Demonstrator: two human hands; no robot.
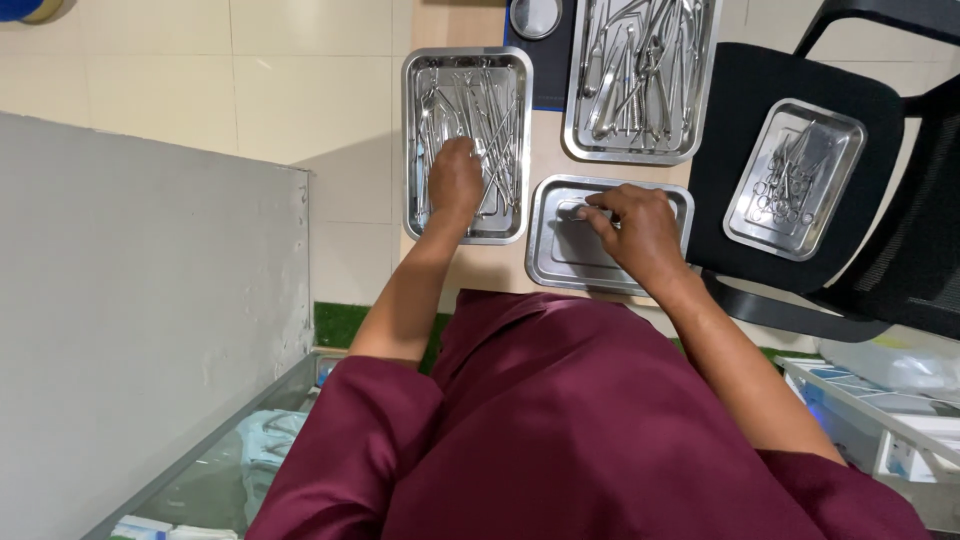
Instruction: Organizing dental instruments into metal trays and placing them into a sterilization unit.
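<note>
Clothing: a maroon top [600, 430] fills the near part of the view, both bare forearms reaching away from it.
Right hand: the right hand [635, 228] lies over the small steel tray [560, 262], fingers curled and pinched on a thin metal tool [572, 210] at the tray's far edge — the tool's shape is mostly hidden by the fingers.
Left hand: the left hand [455, 180] rests inside the long tray [415, 140], fingers bent down among the steel instruments [490, 110]; whether it grips one I cannot tell.
Tray positions: the small tray sits just right of the long tray, both on a wooden table [545, 160].
Further back: a large tray [700, 100] piled with more instruments, and a round metal lid [536, 17] beside it on a dark mat.
Right side: a black chair [740, 100] carries another tray [840, 200] of instruments — well apart from the hands.
Left side: a grey panel [140, 330] above a glass shelf [210, 470].
</note>
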